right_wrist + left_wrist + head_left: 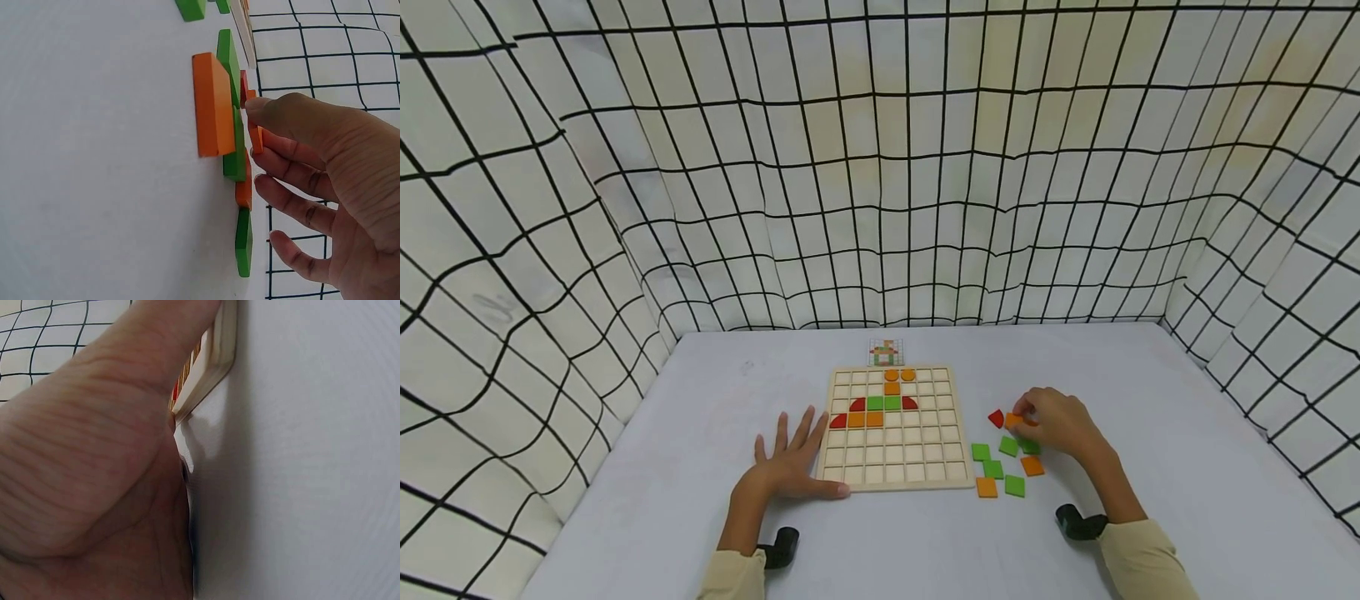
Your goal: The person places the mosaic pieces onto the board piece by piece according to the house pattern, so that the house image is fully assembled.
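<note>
A wooden grid board (917, 454) lies on the white table, with orange, green and red pieces set in its upper and left cells. My left hand (786, 471) is spread at the board's lower left corner, its thumb along the front edge. Right of the board, my right hand (1060, 421) pinches an orange tile (257, 139) between thumb and fingers, among the loose pieces. Close by lie a red piece (996, 418), several green tiles (1015, 486) and more orange tiles (1032, 466). In the left wrist view, the palm hides most of the board.
A small card with a coloured grid picture (887, 352) lies just behind the board. Black netting (910, 200) over white walls encloses the table (662, 500) at the back and sides. Each wrist carries a black camera mount (1078, 523).
</note>
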`<state>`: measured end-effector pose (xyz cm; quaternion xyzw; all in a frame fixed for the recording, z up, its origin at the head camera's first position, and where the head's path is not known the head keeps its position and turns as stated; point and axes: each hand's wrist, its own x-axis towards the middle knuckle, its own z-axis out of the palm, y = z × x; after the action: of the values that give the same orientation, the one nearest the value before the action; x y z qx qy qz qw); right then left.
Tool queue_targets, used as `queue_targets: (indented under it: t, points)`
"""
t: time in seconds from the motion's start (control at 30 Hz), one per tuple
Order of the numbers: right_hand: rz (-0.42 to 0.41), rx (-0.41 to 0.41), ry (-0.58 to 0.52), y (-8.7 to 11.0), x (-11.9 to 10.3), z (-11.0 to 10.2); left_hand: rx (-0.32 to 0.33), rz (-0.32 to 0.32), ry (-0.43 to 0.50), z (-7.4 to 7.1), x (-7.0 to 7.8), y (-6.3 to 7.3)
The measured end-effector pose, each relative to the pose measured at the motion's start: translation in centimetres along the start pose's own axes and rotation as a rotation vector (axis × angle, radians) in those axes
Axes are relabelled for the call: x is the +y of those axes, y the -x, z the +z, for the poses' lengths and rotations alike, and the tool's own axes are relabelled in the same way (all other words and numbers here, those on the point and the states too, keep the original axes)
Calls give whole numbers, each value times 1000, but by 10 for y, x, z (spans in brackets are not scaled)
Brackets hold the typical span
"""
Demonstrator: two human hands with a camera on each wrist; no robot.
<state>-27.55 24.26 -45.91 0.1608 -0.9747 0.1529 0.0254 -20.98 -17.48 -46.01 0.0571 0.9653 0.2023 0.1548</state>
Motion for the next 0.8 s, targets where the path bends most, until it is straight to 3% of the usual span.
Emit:
queue_targets:
  t: [0.37,0.8]
  points:
    - [32,-1,-33,-5,-8,-5,-7,-7,-9,-1,0,0]
    - [-55,20,-39,-17,-30,-1,-3,-4,-6,2,-3,-3]
